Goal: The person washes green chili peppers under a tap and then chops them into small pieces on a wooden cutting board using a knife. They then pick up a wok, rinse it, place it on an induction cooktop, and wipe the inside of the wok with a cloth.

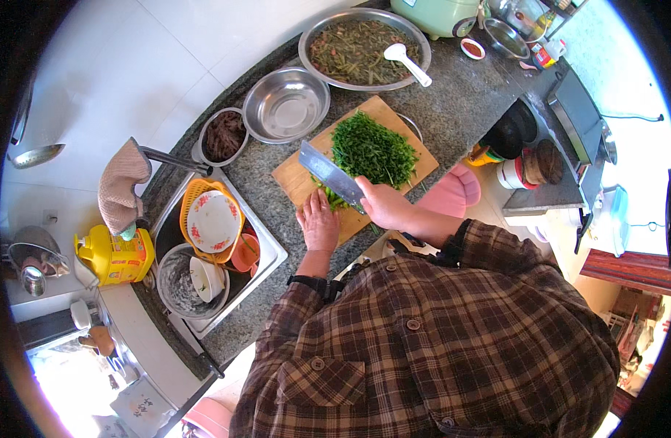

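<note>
My right hand point(383, 202) grips a cleaver point(331, 174) near its handle end, the wide blade slanting over a wooden cutting board point(291, 178). On the board, right beside the blade, lies a heap of chopped leafy greens point(371, 148). My left hand point(320, 222) rests flat with its fingers on green stalks point(335, 200) at the near left part of the board, close to the blade. The cleaver's handle is hidden in my right hand.
Behind the board stand an empty steel basin point(287, 107), a large basin of cooked greens point(362, 52) with a white ladle point(407, 63), and a small bowl of dark food point(224, 137). At left, the sink point(269, 254) holds a yellow basket point(190, 202) and bowls.
</note>
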`<state>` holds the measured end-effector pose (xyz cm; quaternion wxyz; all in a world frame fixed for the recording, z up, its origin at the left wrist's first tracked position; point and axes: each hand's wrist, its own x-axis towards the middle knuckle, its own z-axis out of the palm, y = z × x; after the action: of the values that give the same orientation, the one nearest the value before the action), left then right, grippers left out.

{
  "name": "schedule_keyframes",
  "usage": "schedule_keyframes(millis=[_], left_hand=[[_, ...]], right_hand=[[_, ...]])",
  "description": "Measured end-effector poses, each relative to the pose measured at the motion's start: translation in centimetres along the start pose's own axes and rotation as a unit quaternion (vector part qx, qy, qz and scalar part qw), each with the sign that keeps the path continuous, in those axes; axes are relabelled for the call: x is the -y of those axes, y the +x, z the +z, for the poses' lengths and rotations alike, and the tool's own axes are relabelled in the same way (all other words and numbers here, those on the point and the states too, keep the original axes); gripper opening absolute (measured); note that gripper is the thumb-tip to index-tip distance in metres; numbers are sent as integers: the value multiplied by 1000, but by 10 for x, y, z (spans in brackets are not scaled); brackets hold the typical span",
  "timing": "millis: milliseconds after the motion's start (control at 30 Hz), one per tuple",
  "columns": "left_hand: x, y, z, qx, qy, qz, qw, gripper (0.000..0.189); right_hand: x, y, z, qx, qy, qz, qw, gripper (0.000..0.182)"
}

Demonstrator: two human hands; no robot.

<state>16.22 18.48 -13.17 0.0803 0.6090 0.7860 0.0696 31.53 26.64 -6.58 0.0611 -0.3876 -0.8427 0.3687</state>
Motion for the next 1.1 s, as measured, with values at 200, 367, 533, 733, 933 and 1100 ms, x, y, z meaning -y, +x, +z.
schedule_keyframes(millis=[200, 367, 533, 733, 933, 1100], left_hand=[[6, 3, 16, -57, 35, 30, 997, 58], [0, -2, -2, -103, -50, 24, 993, 46], [5, 2, 14, -159, -101, -14, 982, 30], [6, 2, 20, -176, -107, -34, 978, 21], [9, 7, 19, -184, -138, -37, 973, 17], [11, 7, 18, -192, -135, -38, 971, 16]], right_hand=[[14, 13, 8, 33, -88, 19, 995, 37], [28, 18, 3, 57, -127, 38, 989, 38], [36, 23, -4, 92, -179, 28, 979, 37], [36, 26, 10, 84, -183, 46, 979, 37], [23, 49, 25, 42, -140, 42, 988, 38], [35, 34, 7, 48, -153, 50, 986, 42]])
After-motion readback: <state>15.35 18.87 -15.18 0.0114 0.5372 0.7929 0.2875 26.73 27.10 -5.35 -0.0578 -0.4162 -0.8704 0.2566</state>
